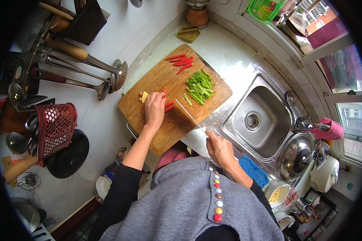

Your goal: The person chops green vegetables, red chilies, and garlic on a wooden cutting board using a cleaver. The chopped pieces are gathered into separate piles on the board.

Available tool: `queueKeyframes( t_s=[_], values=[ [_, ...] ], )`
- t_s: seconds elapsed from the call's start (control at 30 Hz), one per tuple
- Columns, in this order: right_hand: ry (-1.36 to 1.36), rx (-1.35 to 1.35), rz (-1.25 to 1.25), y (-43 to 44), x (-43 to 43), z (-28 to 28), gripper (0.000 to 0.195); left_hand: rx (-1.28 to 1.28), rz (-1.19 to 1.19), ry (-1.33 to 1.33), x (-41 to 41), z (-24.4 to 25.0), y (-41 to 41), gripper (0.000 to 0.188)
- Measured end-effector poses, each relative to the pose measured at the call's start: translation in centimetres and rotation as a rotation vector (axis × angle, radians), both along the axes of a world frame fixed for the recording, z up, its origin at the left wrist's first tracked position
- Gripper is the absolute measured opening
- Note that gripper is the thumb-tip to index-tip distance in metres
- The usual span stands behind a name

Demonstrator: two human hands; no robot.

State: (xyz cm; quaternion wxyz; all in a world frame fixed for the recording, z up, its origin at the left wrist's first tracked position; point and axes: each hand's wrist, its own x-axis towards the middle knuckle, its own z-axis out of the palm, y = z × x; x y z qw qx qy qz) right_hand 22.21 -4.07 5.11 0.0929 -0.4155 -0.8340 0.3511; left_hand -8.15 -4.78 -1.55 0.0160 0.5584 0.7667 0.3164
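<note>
My left hand rests on the wooden cutting board, its fingers closed around a red chilli that is partly hidden by them. Two more red chillies lie beside its thumb side. In my right hand is a kitchen knife, seen nearly edge-on, its blade over the board to the right of those chillies. A heap of cut green peppers lies on the board's right part. Several whole red chillies sit near the far corner. Ginger pieces are just left of my left fingertips.
A steel sink is set into the counter on the right, with a blue cloth and a pot lid near it. Ladles and a red perforated utensil basket hang on the left wall. Green blocks lie beyond the board.
</note>
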Motion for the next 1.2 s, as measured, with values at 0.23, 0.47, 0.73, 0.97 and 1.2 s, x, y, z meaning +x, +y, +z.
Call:
queueKeyframes(
  t_s=[0.23,0.47,0.73,0.97,1.2],
  values=[
    [-0.182,0.008,0.037,-0.3,0.5,0.7,0.041,-0.14,-0.022,-0.048,-1.4,-1.3,1.0,0.026],
    [-0.208,0.059,0.048,-0.2,1.1,0.8,0.05,-0.043,-0.102,-0.094,-1.1,-1.1,0.2,0.028],
    [-0.132,0.261,0.148,0.7,1.8,0.7,0.062,-0.34,-0.296,-0.423,-1.6,4.7,1.3,0.023],
    [-0.105,0.313,0.234,1.0,1.6,1.6,0.062,-0.472,-0.359,-0.611,-1.8,4.3,-0.8,0.021],
    [0.003,0.019,0.081,2.1,2.1,1.3,0.048,0.011,0.357,-0.813,-2.1,4.4,-13.4,0.007]
  ],
)
